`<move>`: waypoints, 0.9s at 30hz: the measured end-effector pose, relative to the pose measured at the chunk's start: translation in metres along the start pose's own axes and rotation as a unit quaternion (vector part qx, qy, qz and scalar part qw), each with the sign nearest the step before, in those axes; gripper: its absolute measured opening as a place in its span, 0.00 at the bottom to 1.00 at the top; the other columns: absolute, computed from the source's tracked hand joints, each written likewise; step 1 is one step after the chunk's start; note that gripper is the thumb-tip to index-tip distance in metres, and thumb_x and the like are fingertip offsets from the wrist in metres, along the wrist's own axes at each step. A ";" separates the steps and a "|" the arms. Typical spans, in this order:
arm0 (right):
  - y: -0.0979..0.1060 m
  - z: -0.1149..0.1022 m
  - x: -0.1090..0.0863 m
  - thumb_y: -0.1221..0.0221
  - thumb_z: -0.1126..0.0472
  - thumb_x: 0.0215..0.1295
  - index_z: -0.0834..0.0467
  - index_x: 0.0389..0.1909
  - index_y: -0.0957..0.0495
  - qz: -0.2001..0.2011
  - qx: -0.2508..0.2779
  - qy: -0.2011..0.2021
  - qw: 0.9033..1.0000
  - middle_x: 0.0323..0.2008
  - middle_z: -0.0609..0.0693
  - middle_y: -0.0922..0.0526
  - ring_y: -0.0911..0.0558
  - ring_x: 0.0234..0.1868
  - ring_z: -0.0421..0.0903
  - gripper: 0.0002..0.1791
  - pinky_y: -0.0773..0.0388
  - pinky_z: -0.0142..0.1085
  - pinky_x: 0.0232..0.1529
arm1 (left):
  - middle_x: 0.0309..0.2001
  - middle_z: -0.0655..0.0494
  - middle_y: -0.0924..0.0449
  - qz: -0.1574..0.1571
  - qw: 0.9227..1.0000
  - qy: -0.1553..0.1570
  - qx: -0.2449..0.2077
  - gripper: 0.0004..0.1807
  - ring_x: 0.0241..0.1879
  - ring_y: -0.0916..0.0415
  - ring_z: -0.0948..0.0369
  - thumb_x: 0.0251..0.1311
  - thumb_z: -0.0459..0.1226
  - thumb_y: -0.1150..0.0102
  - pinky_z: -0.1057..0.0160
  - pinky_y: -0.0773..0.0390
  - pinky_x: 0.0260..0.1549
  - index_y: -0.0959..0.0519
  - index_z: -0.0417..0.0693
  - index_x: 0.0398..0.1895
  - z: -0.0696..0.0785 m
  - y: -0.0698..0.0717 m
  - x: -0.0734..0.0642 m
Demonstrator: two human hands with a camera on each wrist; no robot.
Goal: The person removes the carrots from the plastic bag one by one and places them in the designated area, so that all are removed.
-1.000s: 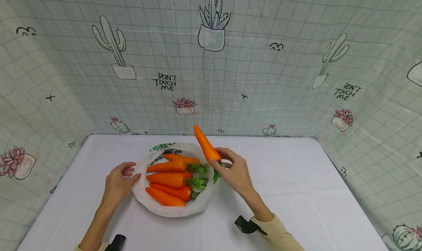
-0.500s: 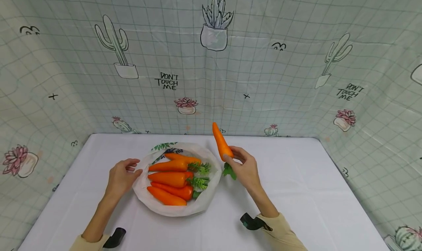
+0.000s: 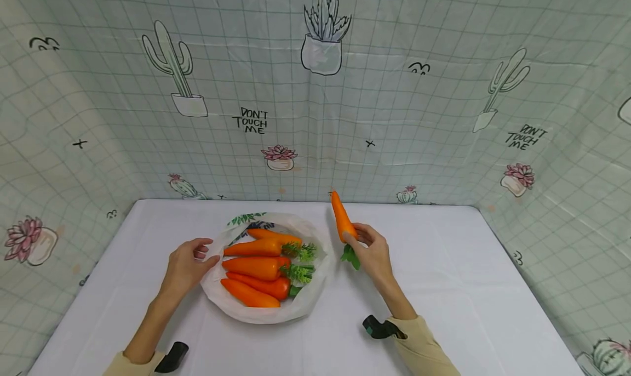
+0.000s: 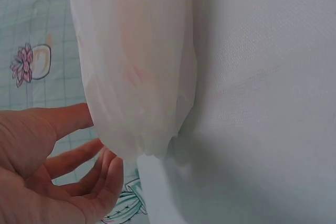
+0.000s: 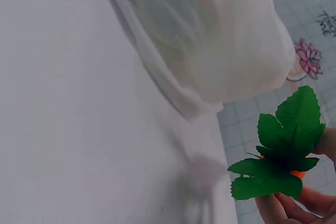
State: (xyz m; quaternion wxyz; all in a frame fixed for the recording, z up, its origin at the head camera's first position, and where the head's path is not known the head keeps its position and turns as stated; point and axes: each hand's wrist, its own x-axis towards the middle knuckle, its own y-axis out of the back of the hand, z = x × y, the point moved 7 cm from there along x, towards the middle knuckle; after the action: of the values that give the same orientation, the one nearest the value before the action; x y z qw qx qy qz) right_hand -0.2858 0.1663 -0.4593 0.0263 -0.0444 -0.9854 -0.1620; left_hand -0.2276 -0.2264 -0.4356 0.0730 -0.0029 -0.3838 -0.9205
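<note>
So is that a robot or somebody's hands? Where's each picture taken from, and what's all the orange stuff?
No robot here: these are a person's own two hands. The wide view comes from a camera on the head, looking forward and down. The other two come from black cameras on the wrists, each watching one hand. On the white table sits a pale bag, its top open, with orange carrots inside. The right hand holds another carrot beside the bag; its green leaves show up close in the right wrist view. The left hand is at the bag's other side.
</note>
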 end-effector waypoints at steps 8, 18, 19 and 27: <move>-0.002 0.018 0.006 0.33 0.54 0.69 0.62 0.60 0.21 0.003 -0.016 -0.039 0.999 0.55 0.61 0.16 0.18 0.56 0.54 0.24 0.21 0.41 0.57 | 0.45 0.32 0.21 -0.008 1.000 0.011 0.004 0.23 0.44 0.23 0.43 0.60 0.27 0.33 0.44 0.18 0.48 0.24 0.25 0.57 0.000 -0.004 -0.001; -0.006 0.029 0.010 0.33 0.57 0.68 0.65 0.58 0.20 0.014 -0.052 -0.036 0.998 0.53 0.62 0.16 0.18 0.55 0.56 0.23 0.22 0.48 0.59 | 0.40 0.36 0.20 -0.002 1.000 0.018 -0.003 0.18 0.39 0.21 0.46 0.59 0.23 0.37 0.49 0.16 0.42 0.22 0.25 0.53 -0.005 -0.003 0.001; -0.006 0.030 0.010 0.33 0.57 0.67 0.65 0.58 0.20 0.015 -0.053 -0.035 0.998 0.52 0.62 0.16 0.18 0.55 0.56 0.23 0.22 0.48 0.59 | 0.39 0.36 0.19 -0.002 1.000 0.018 -0.004 0.18 0.39 0.21 0.46 0.59 0.23 0.37 0.50 0.16 0.42 0.22 0.25 0.53 -0.005 -0.003 0.001; -0.006 0.030 0.011 0.33 0.57 0.67 0.67 0.55 0.19 0.022 -0.072 -0.026 0.997 0.49 0.62 0.15 0.17 0.51 0.56 0.22 0.21 0.47 0.57 | 0.40 0.35 0.18 0.001 1.000 0.015 -0.004 0.17 0.39 0.19 0.45 0.60 0.23 0.38 0.48 0.15 0.44 0.21 0.25 0.52 -0.006 -0.003 0.002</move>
State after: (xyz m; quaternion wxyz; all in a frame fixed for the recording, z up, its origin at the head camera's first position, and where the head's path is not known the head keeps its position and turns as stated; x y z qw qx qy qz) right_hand -0.2981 0.1706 -0.4888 0.0008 -0.0719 -0.9704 -0.2304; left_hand -0.2297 -0.2288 -0.4420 0.0800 0.0106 -0.3786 -0.9220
